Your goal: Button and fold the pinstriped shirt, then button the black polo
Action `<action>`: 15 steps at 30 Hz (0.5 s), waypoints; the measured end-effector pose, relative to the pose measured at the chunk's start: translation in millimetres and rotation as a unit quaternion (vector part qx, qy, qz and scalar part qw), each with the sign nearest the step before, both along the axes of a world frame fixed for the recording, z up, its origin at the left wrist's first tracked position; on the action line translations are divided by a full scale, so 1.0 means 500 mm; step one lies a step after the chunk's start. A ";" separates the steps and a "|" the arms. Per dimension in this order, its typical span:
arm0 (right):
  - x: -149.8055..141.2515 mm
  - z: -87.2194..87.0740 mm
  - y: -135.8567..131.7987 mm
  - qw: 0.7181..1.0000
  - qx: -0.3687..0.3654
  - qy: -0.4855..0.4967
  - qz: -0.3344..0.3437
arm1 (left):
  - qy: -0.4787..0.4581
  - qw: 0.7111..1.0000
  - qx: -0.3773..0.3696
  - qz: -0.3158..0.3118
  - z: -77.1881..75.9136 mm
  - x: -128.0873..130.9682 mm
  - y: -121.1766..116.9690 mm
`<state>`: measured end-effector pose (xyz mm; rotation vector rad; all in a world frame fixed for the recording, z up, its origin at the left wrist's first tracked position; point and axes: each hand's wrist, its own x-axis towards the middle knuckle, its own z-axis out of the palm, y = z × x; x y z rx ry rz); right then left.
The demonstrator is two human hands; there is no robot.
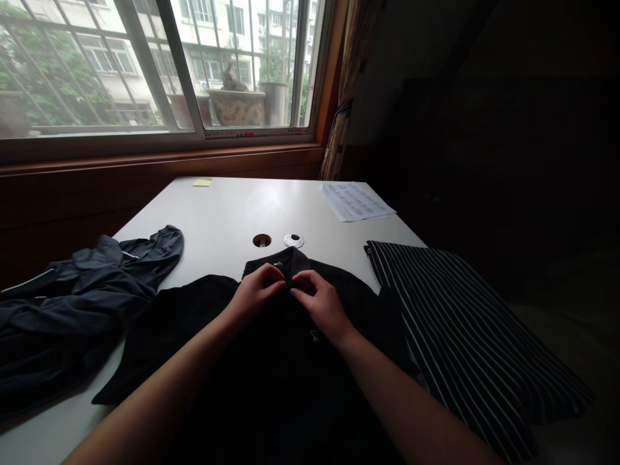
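A black collared shirt point(285, 381) lies spread front side up on the white table, its collar pointing away from me. A small light logo shows on its chest. My left hand point(259, 287) pinches the shirt's front opening just below the collar, thumb and fingers together. From the other side, my right hand point(322, 303) pinches the same opening, its fingertips almost meeting the left ones. Whatever lies between the fingertips, perhaps a button, is too small to make out.
Crumpled dark blue-grey clothing point(97, 284) lies at the left. A folded black garment with white stripes point(465, 323) is at the right. Printed papers point(356, 201), a yellow sticky pad point(202, 183), a cable hole point(262, 240) and a round cover point(293, 241) are on the far part of the table point(223, 213).
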<state>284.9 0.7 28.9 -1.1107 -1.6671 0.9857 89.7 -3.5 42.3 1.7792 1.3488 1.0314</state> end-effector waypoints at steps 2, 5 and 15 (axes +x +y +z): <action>-0.001 0.000 -0.001 1.000 -0.006 0.002 -0.013 | 0.016 0.998 0.004 -0.056 0.003 -0.010 0.001; -0.002 -0.004 -0.001 1.000 -0.014 0.006 -0.019 | 0.032 0.992 0.016 -0.123 0.009 -0.026 0.003; -0.001 -0.005 -0.001 1.000 0.000 -0.001 -0.010 | 0.062 0.990 0.084 -0.090 -0.013 -0.016 -0.001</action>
